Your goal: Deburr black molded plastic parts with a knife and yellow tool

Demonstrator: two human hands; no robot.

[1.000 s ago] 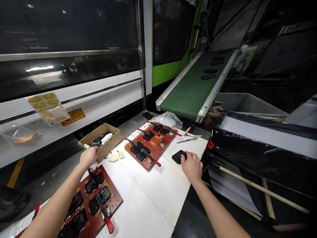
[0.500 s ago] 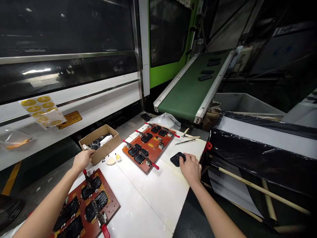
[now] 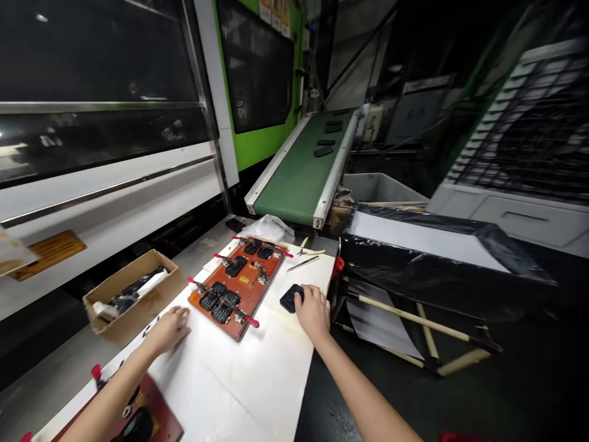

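My right hand [image 3: 313,311] rests on a small black plastic part [image 3: 291,298] near the right edge of the white table [image 3: 257,380], fingers curled over it. My left hand [image 3: 170,328] lies on the table surface beside the near corner of an orange clamp board [image 3: 239,277], fingers curled down; whether it holds anything is hidden. The board carries several black parts under red-handled clamps. A second brown clamp board [image 3: 142,417] shows at the bottom left.
A cardboard box [image 3: 133,298] with black parts sits left of the table. A green conveyor [image 3: 299,169] carries black parts down toward the table's far end. Tweezers and cutters [image 3: 306,258] lie near a plastic bag [image 3: 269,228]. A black-wrapped frame [image 3: 437,264] stands right.
The view has swung right. My left hand left the cardboard box's edge and came down onto the table by the orange board. The right hand stays on the black part.
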